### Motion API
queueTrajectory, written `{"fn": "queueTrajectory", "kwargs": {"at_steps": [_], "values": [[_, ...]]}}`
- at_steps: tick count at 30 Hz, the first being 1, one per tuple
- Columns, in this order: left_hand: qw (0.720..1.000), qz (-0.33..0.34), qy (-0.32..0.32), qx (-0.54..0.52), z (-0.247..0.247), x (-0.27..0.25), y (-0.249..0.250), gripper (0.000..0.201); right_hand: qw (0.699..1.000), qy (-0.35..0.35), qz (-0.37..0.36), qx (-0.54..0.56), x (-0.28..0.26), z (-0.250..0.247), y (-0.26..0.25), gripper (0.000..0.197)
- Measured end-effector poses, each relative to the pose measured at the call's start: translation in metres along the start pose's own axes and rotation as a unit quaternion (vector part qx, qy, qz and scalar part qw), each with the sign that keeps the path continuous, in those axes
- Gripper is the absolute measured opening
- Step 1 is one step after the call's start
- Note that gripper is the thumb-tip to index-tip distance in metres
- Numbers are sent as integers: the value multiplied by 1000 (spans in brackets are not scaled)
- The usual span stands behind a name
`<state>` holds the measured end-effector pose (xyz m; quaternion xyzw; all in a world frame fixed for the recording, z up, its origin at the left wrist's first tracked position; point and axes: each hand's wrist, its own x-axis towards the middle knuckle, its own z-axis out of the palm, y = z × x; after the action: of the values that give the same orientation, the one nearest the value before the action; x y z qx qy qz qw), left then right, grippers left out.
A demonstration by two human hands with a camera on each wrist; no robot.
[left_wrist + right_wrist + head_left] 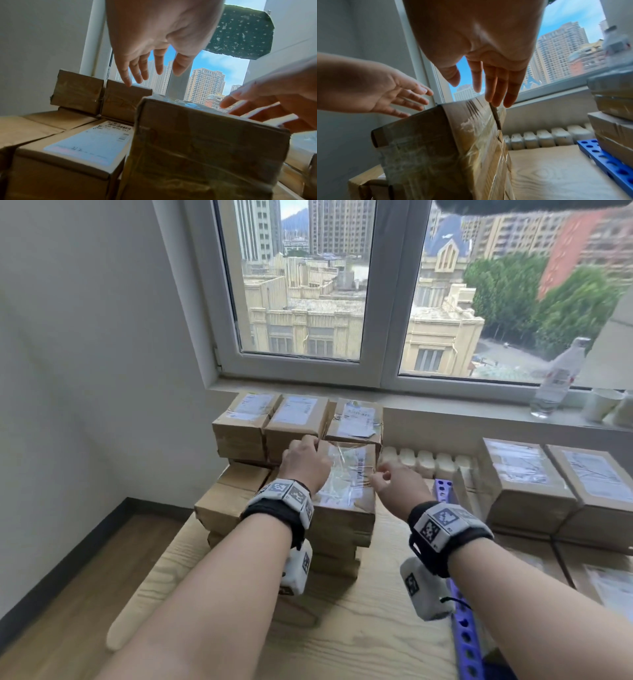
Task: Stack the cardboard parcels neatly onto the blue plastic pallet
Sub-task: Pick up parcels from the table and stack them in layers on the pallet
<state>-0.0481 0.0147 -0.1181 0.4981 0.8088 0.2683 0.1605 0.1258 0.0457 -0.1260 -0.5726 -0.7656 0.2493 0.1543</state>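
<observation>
Parcels (294, 419) stacked on a wooden surface (383, 628), left of the blue pallet (445, 494); more parcels (527, 474) already sit on the pallet; both hands, left hand (305, 462) and right hand (399, 484), hover with loosely spread fingers flanking the top taped parcel (346, 474), holding nothing; roughly half appears left.

top parcel (346, 484): brown cardboard, matt, wrapped in clear glossy tape that is wrinkling and catching the light
paper label (89, 143): white, smooth, lying flat on the lower parcel's cardboard
stacked parcels (534, 491): dull brown cardboard under shiny clear tape
tabletop (359, 628): pale wood with visible grain, matt
pallet (607, 159): blue plastic, smooth, perforated with round holes
bottle (558, 378): clear glossy plastic
wrist straps (274, 511): black cloth carrying white printed marker blocks
window frame (387, 302): smooth white, faintly shining
</observation>
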Motion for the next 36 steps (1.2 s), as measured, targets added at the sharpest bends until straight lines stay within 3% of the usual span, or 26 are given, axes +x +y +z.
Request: {"fn": "queueTrajectory", "kwargs": {"at_steps": [12,18,25,30,36], "values": [[986,-82,-125,-71,27,15,-23,64,977,-95,121,145,14,34,18,70],[984,-99,-126,-77,36,17,-29,64,950,-128,159,235,15,44,17,63],[983,-95,-115,-105,36,17,-34,59,936,-117,148,297,15,51,20,63],[983,-77,-107,-131,33,12,-34,50,928,-103,138,330,11,49,23,84],[977,-44,-103,-180,27,2,-22,54,923,-66,135,355,4,36,36,85]]}}
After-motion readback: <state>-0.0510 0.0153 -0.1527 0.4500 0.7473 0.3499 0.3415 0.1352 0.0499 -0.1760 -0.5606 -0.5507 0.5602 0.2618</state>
